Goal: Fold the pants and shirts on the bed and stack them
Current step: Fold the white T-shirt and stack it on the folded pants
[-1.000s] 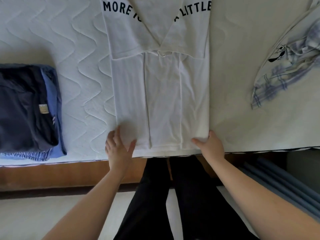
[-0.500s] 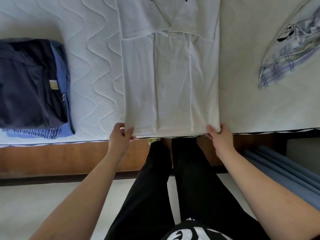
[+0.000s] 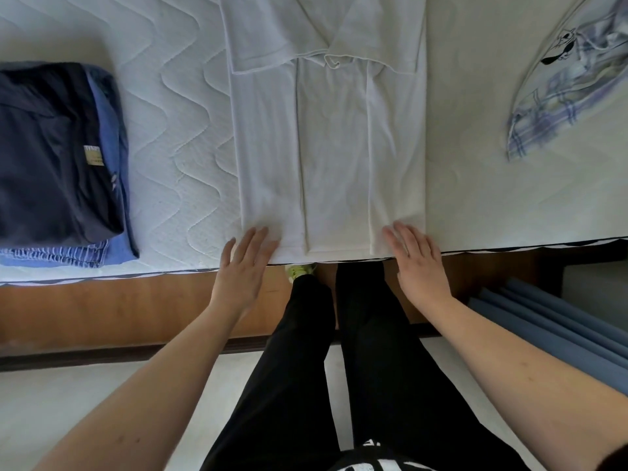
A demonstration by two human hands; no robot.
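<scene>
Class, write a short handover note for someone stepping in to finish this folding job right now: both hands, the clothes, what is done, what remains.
Left hand: open, flat, fingers on the near left corner of the white shirt.
Right hand: open, flat on the near right corner.
White shirt: lies at the bed's near edge, both sides and sleeves folded in.
Done: the folded stack of dark and blue clothes sits at left.
Left: fold the shirt lengthwise, stack it, then fold the plaid garment at right.

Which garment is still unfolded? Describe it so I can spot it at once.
Start at the white shirt in the middle of the bed, then go to the far right. The crumpled blue-checked garment lies loose there, unlike the neat dark folded stack at left.
</scene>
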